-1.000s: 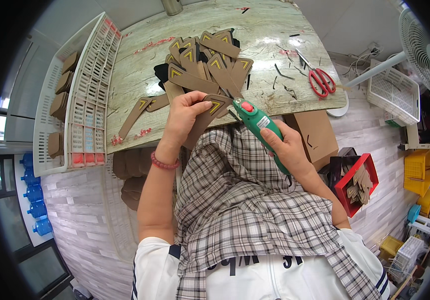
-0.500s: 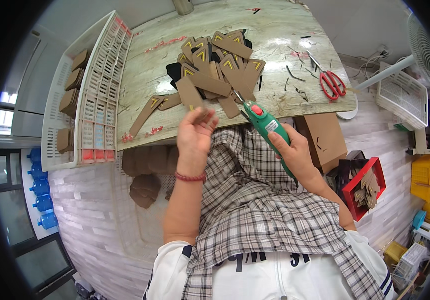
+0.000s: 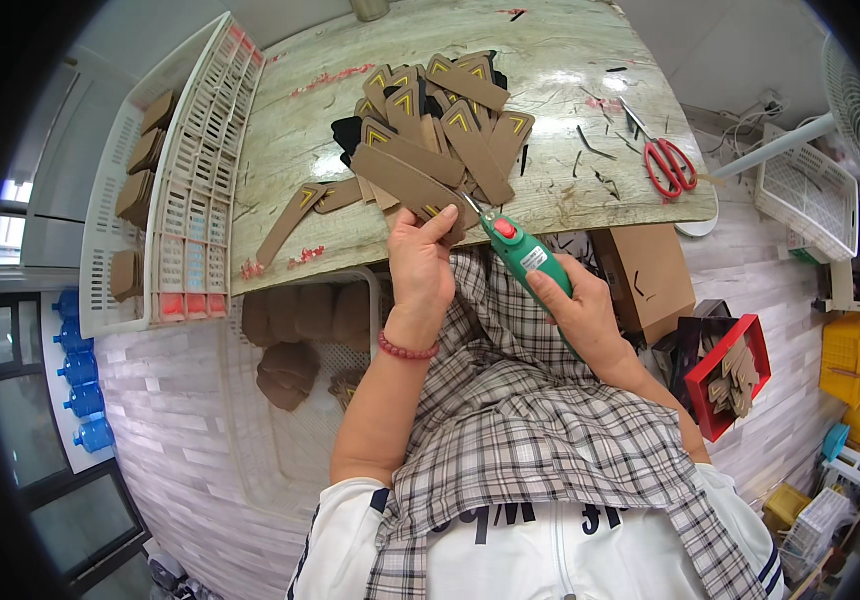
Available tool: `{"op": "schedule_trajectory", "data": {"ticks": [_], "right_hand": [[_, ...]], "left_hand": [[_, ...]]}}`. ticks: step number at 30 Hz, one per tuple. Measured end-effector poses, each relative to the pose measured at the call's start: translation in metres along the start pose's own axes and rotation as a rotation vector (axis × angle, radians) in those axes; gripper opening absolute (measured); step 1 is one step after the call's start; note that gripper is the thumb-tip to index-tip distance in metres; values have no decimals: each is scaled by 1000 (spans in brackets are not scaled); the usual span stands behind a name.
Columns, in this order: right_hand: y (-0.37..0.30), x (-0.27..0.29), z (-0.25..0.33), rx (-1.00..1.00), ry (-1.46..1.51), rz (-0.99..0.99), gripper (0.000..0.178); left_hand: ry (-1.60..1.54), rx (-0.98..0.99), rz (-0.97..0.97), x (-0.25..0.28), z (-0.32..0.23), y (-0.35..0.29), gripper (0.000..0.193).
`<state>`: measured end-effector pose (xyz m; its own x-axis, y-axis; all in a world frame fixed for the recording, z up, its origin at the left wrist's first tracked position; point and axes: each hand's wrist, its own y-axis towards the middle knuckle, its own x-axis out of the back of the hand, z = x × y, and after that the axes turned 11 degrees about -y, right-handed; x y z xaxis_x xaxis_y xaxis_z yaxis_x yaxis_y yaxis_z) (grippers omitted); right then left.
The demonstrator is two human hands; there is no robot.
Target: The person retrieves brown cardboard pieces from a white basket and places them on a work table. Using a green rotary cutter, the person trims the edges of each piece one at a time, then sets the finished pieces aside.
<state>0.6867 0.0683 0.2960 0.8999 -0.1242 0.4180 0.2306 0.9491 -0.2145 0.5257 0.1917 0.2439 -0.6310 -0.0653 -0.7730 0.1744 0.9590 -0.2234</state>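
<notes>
My left hand point(image 3: 422, 262) pinches the near end of a brown strip point(image 3: 405, 178) with a yellow V-shaped mark, at the front edge of the table. In my right hand point(image 3: 582, 308) is a green handheld electric tool point(image 3: 522, 248) with a red switch. Its thin metal tip points up and left, close to the strip's marked end; I cannot tell whether they touch. Just beyond lies a heap of similar brown strips point(image 3: 477, 160) with yellow V marks, some showing black parts. Two more strips point(image 3: 290, 222) lie apart, left of the heap.
Red-handled scissors point(image 3: 666, 168) and black scraps point(image 3: 595, 143) lie on the table's right side. A white plastic crate point(image 3: 193, 190) with stacked brown pieces stands at the left. Below are a clear bin point(image 3: 295, 460) with brown bundles, a cardboard box point(image 3: 647, 280) and a red-rimmed box point(image 3: 758, 350) of pieces.
My left hand has moved right and taken hold of the brown strip, which now lies slanted across the heap's front. The tool has shifted slightly left and down in my right hand.
</notes>
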Motion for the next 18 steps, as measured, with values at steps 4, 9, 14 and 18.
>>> {"op": "schedule_trajectory", "data": {"ticks": [4, 9, 14, 18], "right_hand": [[1, 0, -1, -2, -30, 5, 37], [2, 0, -2, 10, -64, 4, 37], [3, 0, -5, 24, -54, -5, 36], [3, 0, -7, 15, -58, -1, 39]], "left_hand": [[-27, -39, 36, 2, 4, 0, 13], [65, -39, 24, 2, 1, -1, 13], [116, -26, 27, 3, 0, -1, 14], [105, -37, 14, 2, 1, -2, 13]]}}
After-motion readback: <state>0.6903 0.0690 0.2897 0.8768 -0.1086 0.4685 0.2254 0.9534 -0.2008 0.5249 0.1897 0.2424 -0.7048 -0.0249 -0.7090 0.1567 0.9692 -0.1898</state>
